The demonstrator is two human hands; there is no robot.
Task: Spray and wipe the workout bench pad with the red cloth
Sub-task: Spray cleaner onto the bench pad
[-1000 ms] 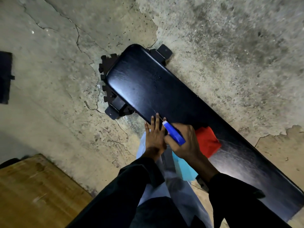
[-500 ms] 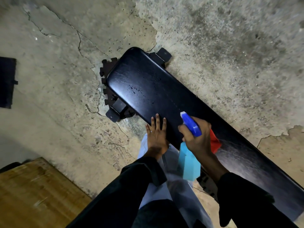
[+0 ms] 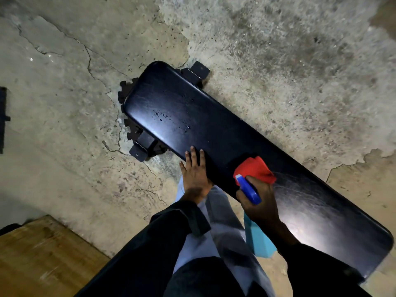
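The black workout bench pad (image 3: 225, 133) runs diagonally from upper left to lower right, with spray droplets near its far end. My left hand (image 3: 194, 170) rests flat on the pad's near edge with its fingers straight. My right hand (image 3: 260, 202) grips a spray bottle (image 3: 258, 239) with a teal body and blue nozzle head, its nozzle pointing up-left over the pad. The red cloth (image 3: 256, 168) lies bunched on the pad just beyond my right hand's fingers; whether the hand touches it I cannot tell.
Cracked concrete floor (image 3: 64, 103) surrounds the bench. Black metal frame brackets (image 3: 142, 147) stick out under the pad's far end. A wooden board (image 3: 38, 258) lies at the lower left. A dark object (image 3: 2, 118) sits at the left edge.
Droplets appeared on the pad's far part after the first frame. My right hand with the bottle has drawn back and lowered toward the near edge, uncovering more of the red cloth. The left hand stayed put.
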